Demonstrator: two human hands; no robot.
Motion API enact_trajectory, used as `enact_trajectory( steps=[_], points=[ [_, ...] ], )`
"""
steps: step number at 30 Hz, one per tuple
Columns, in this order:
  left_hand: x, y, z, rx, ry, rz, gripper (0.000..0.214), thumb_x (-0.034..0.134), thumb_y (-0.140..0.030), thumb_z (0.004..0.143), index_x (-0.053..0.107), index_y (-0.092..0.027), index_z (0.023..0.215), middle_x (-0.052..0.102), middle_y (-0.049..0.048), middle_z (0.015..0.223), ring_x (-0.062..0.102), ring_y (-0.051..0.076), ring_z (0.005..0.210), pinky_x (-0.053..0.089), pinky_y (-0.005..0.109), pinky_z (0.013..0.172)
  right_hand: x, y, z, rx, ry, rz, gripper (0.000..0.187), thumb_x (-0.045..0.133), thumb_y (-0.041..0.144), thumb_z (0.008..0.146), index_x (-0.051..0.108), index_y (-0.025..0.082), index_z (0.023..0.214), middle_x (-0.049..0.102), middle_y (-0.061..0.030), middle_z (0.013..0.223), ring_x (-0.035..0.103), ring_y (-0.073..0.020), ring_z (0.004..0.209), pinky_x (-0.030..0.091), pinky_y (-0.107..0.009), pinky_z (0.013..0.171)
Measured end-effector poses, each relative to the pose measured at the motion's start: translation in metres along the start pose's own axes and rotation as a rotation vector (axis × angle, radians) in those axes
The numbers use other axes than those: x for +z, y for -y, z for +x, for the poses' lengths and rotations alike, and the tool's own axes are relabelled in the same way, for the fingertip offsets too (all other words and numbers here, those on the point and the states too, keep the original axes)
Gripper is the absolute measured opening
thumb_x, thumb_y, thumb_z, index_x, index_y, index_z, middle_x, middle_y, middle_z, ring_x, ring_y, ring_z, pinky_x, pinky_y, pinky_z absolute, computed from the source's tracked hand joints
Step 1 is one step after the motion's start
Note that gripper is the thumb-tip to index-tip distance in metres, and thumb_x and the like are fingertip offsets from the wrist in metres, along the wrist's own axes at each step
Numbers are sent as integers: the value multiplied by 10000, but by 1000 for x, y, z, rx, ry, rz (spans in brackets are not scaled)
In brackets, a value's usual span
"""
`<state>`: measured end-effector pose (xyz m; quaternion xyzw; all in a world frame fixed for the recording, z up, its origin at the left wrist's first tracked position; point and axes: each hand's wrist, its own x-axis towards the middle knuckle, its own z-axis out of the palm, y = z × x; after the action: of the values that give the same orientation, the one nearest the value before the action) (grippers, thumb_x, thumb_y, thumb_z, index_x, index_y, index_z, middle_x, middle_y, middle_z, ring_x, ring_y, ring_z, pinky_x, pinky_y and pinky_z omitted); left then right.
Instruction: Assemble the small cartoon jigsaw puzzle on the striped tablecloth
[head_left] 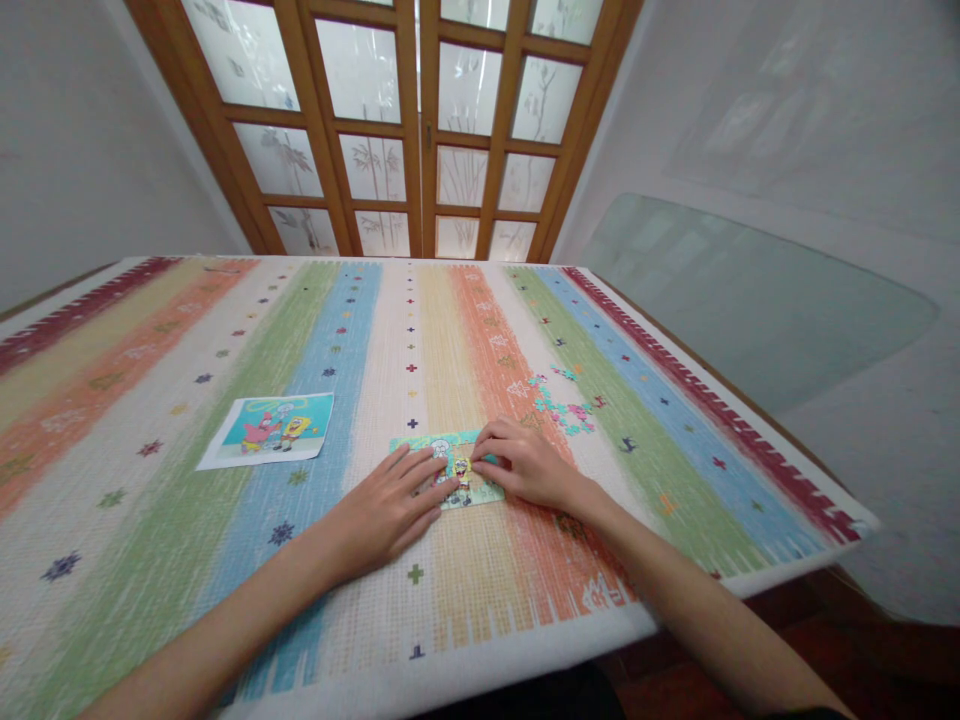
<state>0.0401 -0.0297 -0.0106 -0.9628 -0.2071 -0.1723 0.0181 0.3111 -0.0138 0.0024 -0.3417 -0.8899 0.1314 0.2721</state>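
Note:
A small jigsaw puzzle [448,448] with a cartoon picture lies partly assembled on the striped tablecloth [225,560]. My left hand [386,505] rests flat on its left part, fingers stretched out and together. My right hand [523,462] covers its right edge, fingers curled and fingertips pressing down on the pieces there. Several loose puzzle pieces [564,404] lie scattered just beyond my right hand. A printed reference picture [270,430] of the same cartoon lies to the left of the puzzle.
The table's right edge [750,420] and near edge [525,660] are close by. Wooden-framed frosted glass doors [420,130] stand behind the table. A glass sheet [735,300] leans on the right wall.

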Motion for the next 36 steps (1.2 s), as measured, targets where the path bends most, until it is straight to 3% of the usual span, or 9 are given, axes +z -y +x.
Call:
enact_trajectory(
  steps=[6,36],
  points=[
    [1,0,-1,-1,-27,-3,390,390,-265,1072,524,-221,1436,570,125,1402,505,300,1320,432,556,1100,0,1,2,-58,-12,22,108,632,181,957,723,166,902,737,-79,922,604,-209,857,485,-375,810],
    [0,0,-1,-1,-15,-17,394,388,-262,1072,527,-213,1437,559,137,1417,507,315,1317,445,568,1079,0,4,1,-35,9,-41,97,654,214,941,737,181,903,709,-67,915,591,-201,864,462,-366,820]
  ],
)
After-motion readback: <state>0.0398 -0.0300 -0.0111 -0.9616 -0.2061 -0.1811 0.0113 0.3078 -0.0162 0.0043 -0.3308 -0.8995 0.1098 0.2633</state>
